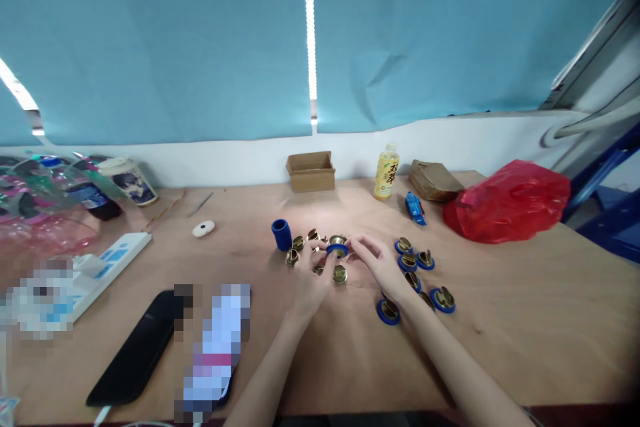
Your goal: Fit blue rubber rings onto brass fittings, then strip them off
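Note:
In the middle of the table, a round brass fitting with a blue ring (338,251) about it is held up between my two hands. My left hand (310,283) pinches its left and near side. The fingertips of my right hand (379,262) meet the ring's right edge. Loose brass fittings (340,273) lie around and partly behind my left fingers. Left of them stands a blue ribbed cylinder (281,236), which looks like a stack of rings. Beside my right forearm lie several brass fittings with blue rings (443,299), some partly hidden by the arm.
At the back are a small cardboard box (313,179), a yellow-labelled bottle (387,172), a blue wrapper (415,207) and a red plastic bag (507,203). A power strip (113,267), a black phone (143,347), a lit phone (217,347) and bottles (93,197) occupy the left.

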### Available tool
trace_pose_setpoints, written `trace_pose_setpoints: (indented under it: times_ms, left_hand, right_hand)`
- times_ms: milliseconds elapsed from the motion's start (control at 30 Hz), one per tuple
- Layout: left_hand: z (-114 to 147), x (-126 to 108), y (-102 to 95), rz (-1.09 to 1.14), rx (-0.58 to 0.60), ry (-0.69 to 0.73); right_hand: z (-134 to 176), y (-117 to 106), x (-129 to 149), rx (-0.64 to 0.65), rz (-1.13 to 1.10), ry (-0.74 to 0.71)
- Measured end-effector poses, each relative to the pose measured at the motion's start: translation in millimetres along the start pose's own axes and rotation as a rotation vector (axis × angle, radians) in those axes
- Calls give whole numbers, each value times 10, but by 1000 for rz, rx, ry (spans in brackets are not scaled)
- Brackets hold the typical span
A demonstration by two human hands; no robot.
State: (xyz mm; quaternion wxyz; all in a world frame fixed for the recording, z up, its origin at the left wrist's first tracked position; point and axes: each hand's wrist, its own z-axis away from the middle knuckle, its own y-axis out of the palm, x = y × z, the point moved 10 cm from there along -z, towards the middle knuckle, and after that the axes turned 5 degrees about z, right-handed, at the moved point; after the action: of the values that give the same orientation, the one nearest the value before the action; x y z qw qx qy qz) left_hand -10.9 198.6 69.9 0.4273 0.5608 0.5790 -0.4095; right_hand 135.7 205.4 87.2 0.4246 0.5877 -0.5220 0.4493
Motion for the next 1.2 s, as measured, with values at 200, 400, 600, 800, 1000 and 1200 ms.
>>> trace_pose_setpoints:
  times_ms: [200,400,600,800,1000,1200]
  left_hand:
    - [-15,-31,-73,-6,-86,-32]
    - [-10,-11,-120,24,-141,-40]
    - [-30,119,-89,151,-131,-137]
    - [-105,203,-94,233,-92,-198]
    - [-144,245,-134,284,-81,-224]
    - [-123,347,-73,413,-67,-306]
  right_hand:
    - [19,-23,-27,-32,-18,-5]
    - [35,-38,54,-69,-9,-69]
    - [81,-86,191,-126,112,-215]
    - [169,-65,346,-183,370,-389]
    - [270,74,454,-170,548,-524]
    - [349,330,422,-46,552,-557]
